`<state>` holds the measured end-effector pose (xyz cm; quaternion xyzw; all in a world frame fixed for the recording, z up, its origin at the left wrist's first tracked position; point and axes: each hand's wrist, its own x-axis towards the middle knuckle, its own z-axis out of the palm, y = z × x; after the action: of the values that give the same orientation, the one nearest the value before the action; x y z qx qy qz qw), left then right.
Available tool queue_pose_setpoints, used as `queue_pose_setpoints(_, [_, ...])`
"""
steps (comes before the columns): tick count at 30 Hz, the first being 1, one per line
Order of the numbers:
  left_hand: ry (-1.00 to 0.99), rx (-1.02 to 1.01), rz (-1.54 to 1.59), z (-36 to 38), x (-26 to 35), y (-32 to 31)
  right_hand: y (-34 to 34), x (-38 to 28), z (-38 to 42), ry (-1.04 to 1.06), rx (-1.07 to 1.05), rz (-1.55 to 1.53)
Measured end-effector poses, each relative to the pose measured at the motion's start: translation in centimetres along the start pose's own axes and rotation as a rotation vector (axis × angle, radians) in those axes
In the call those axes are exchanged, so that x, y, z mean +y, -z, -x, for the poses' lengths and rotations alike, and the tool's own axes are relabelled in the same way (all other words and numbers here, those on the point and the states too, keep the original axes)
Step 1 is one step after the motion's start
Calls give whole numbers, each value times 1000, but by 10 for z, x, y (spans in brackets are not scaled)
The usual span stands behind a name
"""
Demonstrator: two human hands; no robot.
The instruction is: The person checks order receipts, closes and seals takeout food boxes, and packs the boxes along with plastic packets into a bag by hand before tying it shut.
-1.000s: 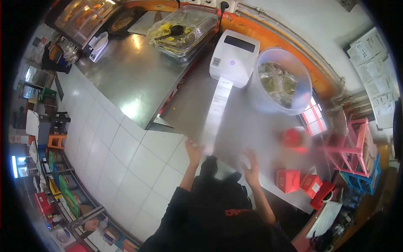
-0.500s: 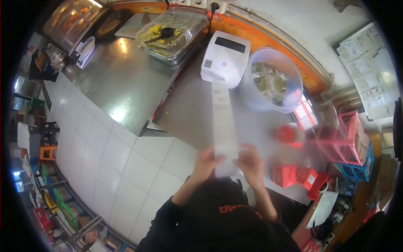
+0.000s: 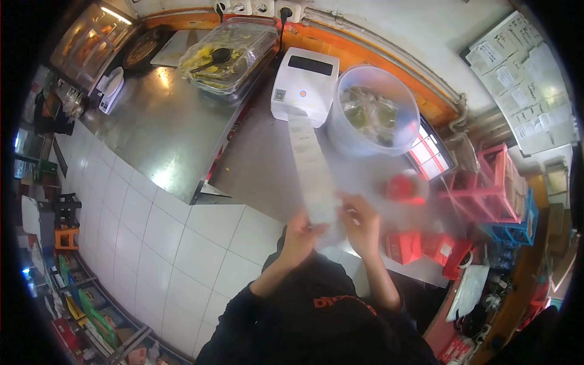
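A long white printed paper strip (image 3: pixel 311 170) runs out of the front slot of a white label printer (image 3: pixel 304 85) toward me. My left hand (image 3: pixel 301 236) pinches the strip's near end from the left, its thumb lying across the paper. Closed fingers of my right hand (image 3: pixel 361 224) are at the strip's right edge, close to the left hand. Blur hides exactly where the right fingertips meet the paper. A pale, smeared piece of the strip shows between both hands.
Right of the printer stands a clear plastic tub (image 3: pixel 374 118) holding bagged green items. Nearby are a tablet (image 3: pixel 431 152), red boxes (image 3: pixel 404 246), and a pink basket (image 3: pixel 483 193). A covered food tray (image 3: pixel 228 58) with a black ladle sits at the back left.
My right hand has shifted a little up along the strip's edge, and the strip now slants more. The camera view has turned slightly, moving the counter items left.
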<state>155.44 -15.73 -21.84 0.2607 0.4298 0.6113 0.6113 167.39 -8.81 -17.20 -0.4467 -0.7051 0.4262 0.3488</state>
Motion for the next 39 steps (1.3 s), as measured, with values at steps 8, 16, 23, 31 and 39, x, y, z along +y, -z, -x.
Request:
queue_pose_setpoints(8, [29,-71,142,7,11,-5,6,-6,2,-114,-20,-60])
queue_pose_setpoints(16, [8,-99,-22,7,-12,7,3,-5,-2,-82,-47,80])
queue_pose_setpoints(23, [99,-58,-34,11,-17,9,-4,8,15,188,147,276])
queue_pose_setpoints(31, [117,15,-84,26,-29,-5,13,16,44,239,204,438])
queue_pose_setpoints(39, [203,238,-446,56,-113,15,201,118,95,-158,-179,355])
